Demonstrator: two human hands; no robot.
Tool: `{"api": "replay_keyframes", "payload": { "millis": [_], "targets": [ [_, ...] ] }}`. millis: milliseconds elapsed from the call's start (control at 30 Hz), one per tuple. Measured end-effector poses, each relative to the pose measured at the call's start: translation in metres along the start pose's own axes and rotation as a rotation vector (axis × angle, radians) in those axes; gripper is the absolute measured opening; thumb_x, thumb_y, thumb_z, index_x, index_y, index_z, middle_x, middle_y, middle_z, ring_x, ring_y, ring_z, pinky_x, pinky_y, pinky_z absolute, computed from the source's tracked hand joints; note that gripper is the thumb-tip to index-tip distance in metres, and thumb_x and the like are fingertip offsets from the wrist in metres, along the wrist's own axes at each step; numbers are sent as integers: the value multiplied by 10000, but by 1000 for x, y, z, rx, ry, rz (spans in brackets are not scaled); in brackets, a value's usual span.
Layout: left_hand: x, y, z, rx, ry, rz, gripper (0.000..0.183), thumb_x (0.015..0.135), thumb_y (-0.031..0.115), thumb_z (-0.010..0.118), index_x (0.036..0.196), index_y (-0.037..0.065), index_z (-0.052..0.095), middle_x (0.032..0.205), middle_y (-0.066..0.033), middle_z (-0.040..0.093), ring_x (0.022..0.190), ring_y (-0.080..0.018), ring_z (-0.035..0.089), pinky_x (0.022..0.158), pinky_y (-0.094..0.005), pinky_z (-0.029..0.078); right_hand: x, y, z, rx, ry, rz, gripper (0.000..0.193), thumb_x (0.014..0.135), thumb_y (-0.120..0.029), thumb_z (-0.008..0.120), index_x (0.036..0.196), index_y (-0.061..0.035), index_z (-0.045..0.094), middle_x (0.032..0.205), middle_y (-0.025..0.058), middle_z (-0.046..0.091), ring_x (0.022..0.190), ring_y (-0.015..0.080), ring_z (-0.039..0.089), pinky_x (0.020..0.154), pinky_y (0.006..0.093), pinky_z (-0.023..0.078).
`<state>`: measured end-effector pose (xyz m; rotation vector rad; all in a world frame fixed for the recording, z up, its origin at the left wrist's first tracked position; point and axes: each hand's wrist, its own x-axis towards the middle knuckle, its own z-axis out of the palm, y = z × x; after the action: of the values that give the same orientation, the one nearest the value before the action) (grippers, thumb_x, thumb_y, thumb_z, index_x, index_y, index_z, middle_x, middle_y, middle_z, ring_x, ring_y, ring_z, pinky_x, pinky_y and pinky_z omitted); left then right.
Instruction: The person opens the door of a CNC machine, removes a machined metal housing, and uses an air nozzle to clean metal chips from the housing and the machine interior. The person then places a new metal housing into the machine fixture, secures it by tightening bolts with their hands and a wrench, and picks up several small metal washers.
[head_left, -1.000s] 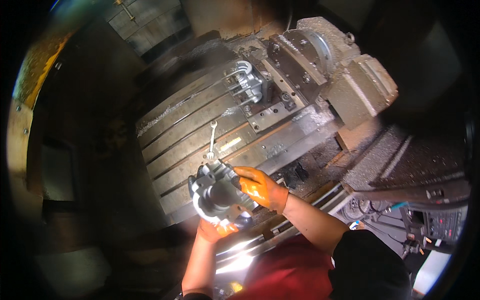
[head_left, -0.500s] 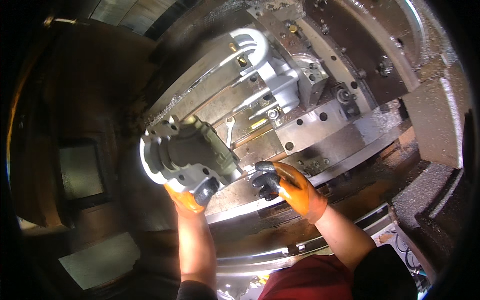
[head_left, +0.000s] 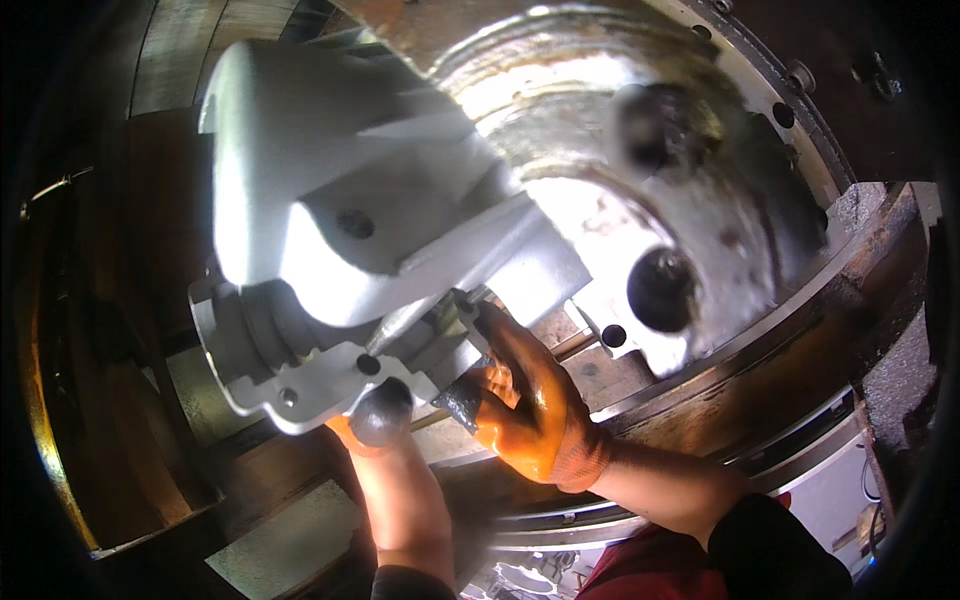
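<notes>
A grey metal casting [head_left: 325,380], hollow with rounded bores and bolt holes along its flange, hangs low at the left of centre. My left hand [head_left: 375,420], in an orange glove with black fingertips, grips its lower edge, with the thumb over the flange. At the casting's right end, my right hand [head_left: 535,410] in a matching glove has its thumb in front and its fingers round the end. Right above looms another smooth, light grey casting [head_left: 350,150], which hides the top of the held one. The two lie close; whether they touch I cannot tell.
Beside the upper casting, a worn round metal fixture [head_left: 600,190] with large holes fills the upper right, very close. A curved metal rim [head_left: 730,340] runs below it. Dark machine walls [head_left: 110,300] stand at the left. A rough metal block [head_left: 920,300] is at the far right.
The view has swung in close to the fixture and mounted casting, which look much larger. My right hand, free before, has closed on the held casting's right end. The wrench has gone from view.
</notes>
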<state>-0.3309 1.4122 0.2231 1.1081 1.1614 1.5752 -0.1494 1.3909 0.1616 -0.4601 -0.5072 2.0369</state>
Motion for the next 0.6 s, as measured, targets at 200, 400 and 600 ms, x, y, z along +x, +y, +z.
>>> {"api": "replay_keyframes", "payload": {
  "millis": [200, 400, 600],
  "targets": [
    [4, -1, -5, -59, 5, 9, 561, 846, 291, 718, 1304, 35, 519, 1210, -137, 625, 1093, -291, 630, 982, -498, 500, -1, 5, 2, -10, 46, -59, 767, 863, 35, 516, 1550, 25, 177, 1499, 148, 385, 1332, 211, 422, 1020, 349, 413],
    [6, -1, -5, -81, 1, 13, 560, 852, 283, 718, 1311, 33, 516, 1219, -147, 626, 1105, -296, 633, 975, -503, 513, 4, 2, 3, -12, 63, -42, 768, 865, -13, 529, 1553, 10, 188, 1437, 128, 442, 1136, 161, 524, 888, 303, 457],
    [2, -8, -9, -103, 8, -8, 559, 858, 274, 717, 1318, 31, 513, 1228, -156, 628, 1118, -300, 636, 968, -508, 526, 9, -8, 4, 168, 74, 80, 764, 853, 7, 525, 1554, -17, 223, 1305, 78, 503, 865, 94, 508, 703, 255, 437]
  ]
}}
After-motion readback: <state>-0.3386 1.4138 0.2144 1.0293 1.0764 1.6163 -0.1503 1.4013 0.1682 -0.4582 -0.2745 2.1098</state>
